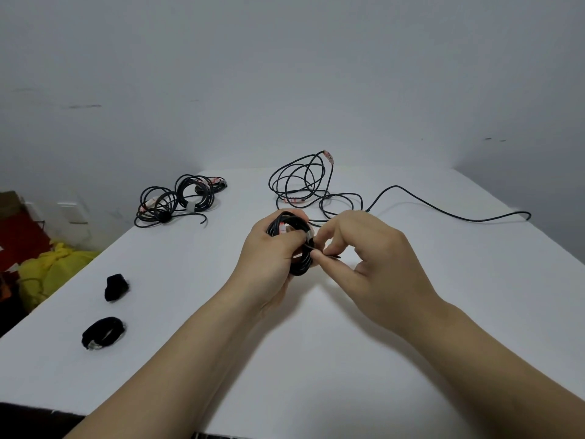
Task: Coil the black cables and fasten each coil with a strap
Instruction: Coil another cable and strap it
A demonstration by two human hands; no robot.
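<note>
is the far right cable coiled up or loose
Loose: the far right cable sprawls in uneven loops, one end trailing rightward across the table, unstrapped.

Bare worktop [316,359] lies open nearer than and right of the left hand [269,251] and right hand [376,258] gripping the held coil [299,264], while a sprawling loose cable tangle [292,200] blocks the far side, bundled cables [191,206] the far left, and a black roll [116,287] and small black coil [103,332] the left edge.

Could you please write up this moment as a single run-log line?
left hand: grips cable coil | right hand: pinches strap end at coil | loose cable: uncoiled, far side | spare strap: on table, left
</note>
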